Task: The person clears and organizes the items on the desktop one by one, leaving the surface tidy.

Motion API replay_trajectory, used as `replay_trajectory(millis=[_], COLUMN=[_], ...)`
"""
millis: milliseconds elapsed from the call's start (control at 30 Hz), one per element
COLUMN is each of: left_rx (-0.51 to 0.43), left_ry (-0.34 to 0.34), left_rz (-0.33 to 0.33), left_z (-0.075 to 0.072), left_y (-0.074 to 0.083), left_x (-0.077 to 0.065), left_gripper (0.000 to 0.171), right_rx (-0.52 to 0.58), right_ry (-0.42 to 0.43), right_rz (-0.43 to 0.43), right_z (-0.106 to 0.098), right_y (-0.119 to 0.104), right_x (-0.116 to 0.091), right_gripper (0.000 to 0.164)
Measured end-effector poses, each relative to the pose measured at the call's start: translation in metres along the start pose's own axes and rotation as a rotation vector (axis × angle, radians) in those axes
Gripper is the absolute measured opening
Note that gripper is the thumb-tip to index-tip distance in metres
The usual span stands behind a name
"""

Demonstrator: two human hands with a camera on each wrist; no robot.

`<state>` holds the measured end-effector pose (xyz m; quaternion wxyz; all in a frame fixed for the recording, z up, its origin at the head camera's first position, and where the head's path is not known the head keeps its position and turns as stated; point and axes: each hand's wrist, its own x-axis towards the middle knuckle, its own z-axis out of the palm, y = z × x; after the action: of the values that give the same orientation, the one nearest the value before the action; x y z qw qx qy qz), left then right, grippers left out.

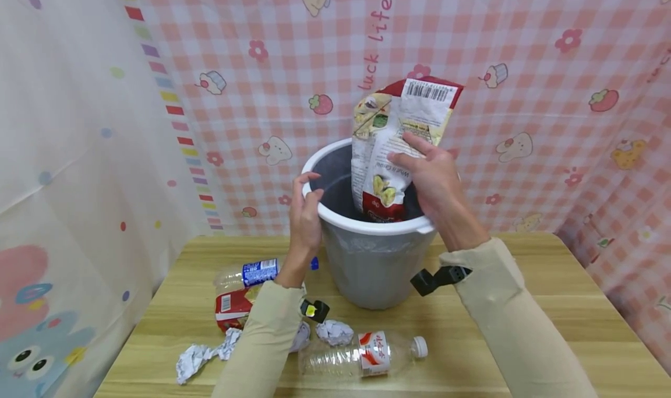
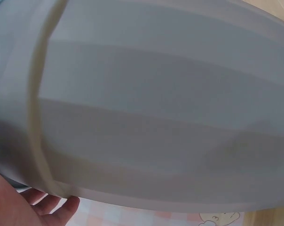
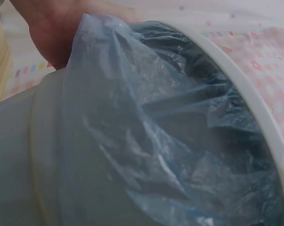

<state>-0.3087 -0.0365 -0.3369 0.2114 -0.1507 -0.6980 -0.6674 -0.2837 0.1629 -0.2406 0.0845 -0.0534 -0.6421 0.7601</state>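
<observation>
In the head view a grey waste bin [image 1: 374, 270] with a white rim stands on the table, lined with a thin clear bag [image 3: 146, 141]. My left hand [image 1: 305, 217] grips the rim at its left side; in the left wrist view its fingers [image 2: 62, 213] curl by the bin's edge. My right hand [image 1: 437, 179] holds a red, white and yellow snack packet [image 1: 385, 147], two fingers lying across its printed face. The packet's lower end dips inside the bin's mouth, while its top sticks up above the rim. My right thumb is hidden.
Left of the bin lie a blue-labelled plastic bottle [image 1: 259, 273] and a red packet [image 1: 233, 309]. Nearer are crumpled paper pieces [image 1: 334, 332] and a clear bottle [image 1: 343, 360] with a white cap. A pink checked cloth [image 1: 251, 95] hangs behind the wooden table [image 1: 503, 316].
</observation>
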Motion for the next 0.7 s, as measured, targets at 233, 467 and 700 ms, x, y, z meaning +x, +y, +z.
replay_trajectory(millis=[233,467,700], left_rx=[-0.003,-0.009,-0.011], left_ry=[0.0,-0.004,-0.001], left_rz=[-0.001,0.005,0.006], left_z=[0.0001,0.0006,0.0008], left_y=[0.0015,0.0027,0.0018], left_x=[-0.0008,-0.002,-0.0005], left_gripper=[0.037,0.037,0.037], right_rx=[-0.097,-0.137,-0.178], right_ry=[-0.002,-0.013,-0.038], right_rz=[0.011,0.01,0.003], right_z=[0.0007,0.0012,0.0015], right_y=[0.0006,0.0007,0.001], right_x=[0.0001,-0.0007,-0.0008], right_gripper=[0.059,0.06,0.062])
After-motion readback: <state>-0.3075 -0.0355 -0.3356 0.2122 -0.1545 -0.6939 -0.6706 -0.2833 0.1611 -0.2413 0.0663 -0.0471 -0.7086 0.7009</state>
